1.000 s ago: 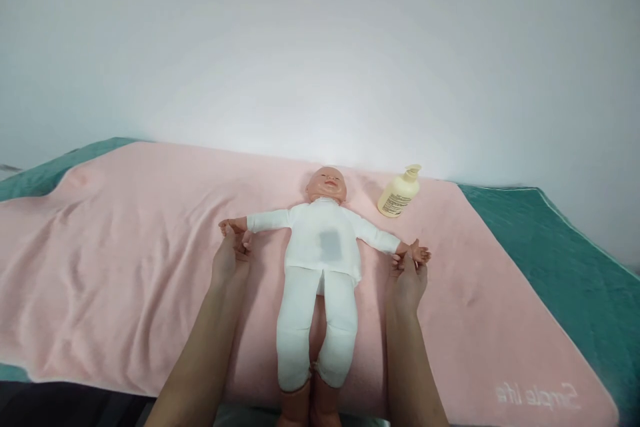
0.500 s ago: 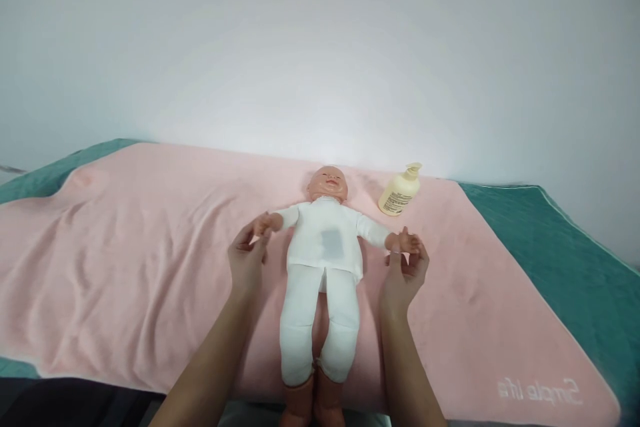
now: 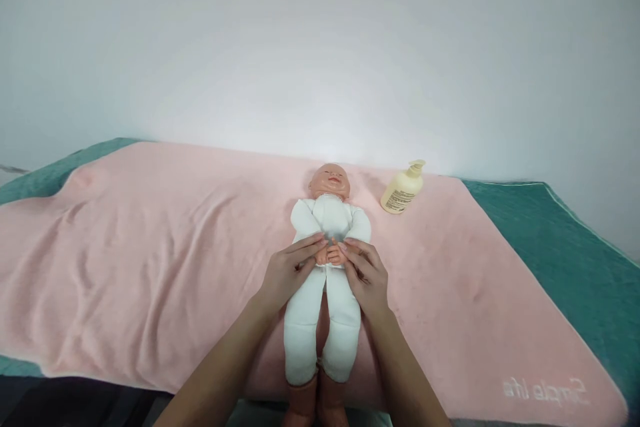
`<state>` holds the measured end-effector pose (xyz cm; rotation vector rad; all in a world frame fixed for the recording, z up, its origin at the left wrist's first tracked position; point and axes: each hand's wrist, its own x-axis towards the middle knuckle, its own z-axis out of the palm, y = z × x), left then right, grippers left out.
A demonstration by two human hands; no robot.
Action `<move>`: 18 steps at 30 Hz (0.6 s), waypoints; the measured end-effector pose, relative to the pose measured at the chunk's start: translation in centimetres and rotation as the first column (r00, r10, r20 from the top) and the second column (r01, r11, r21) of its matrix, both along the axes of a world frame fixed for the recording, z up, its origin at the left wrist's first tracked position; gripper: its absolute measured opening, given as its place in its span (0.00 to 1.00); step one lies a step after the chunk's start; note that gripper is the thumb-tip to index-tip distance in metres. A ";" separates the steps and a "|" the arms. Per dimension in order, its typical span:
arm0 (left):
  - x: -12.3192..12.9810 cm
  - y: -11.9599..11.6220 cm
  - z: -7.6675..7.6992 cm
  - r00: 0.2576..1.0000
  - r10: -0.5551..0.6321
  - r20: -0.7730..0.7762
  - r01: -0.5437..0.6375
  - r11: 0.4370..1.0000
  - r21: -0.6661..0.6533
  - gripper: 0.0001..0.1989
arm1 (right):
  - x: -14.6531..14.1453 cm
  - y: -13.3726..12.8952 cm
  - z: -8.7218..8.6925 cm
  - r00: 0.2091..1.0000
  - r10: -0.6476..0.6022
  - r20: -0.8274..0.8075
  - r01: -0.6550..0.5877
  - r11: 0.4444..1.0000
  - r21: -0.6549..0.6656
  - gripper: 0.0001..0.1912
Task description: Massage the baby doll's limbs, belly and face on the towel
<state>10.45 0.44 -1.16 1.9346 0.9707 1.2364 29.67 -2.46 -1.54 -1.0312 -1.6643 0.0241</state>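
Observation:
A baby doll (image 3: 327, 213) with a white cloth body lies on its back, head away from me and feet toward me. Its two small hands meet over its belly. My left hand (image 3: 290, 273) grips the doll's arm on the left side near the wrist, fingers above and thumb below. On the other side my right hand (image 3: 367, 273) pinches the doll's other arm the same way. My fingers partly hide the doll's wrists and the dark patch on its front.
Under the doll is a pink blanket (image 3: 450, 293), wrinkled at the left, over a green quilted cover (image 3: 560, 247). A pale yellow pump bottle (image 3: 401, 190) stands right of the doll's head. Behind rises a plain wall (image 3: 320, 47).
Both my hands have moved inward, bringing the doll's arms from spread out at its sides to together over its belly. The bottle stays in its place on the blanket.

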 end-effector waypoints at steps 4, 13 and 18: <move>0.0 0.0 0.0 0.995 0.006 -0.104 0.002 0.997 0.082 0.19 | -0.1 0.1 0.1 1.000 0.029 0.010 -0.030 0.999 0.027 0.22; -0.5 -0.5 0.5 0.965 0.245 0.093 -0.238 0.968 -0.083 0.15 | 0.2 -0.2 -0.2 0.949 -0.144 -0.280 0.113 0.986 -0.124 0.15; -2.0 0.1 1.5 0.717 0.563 0.411 -0.401 0.816 -0.416 0.21 | 1.0 0.1 0.6 0.672 -0.310 -0.673 0.192 0.950 -0.247 0.20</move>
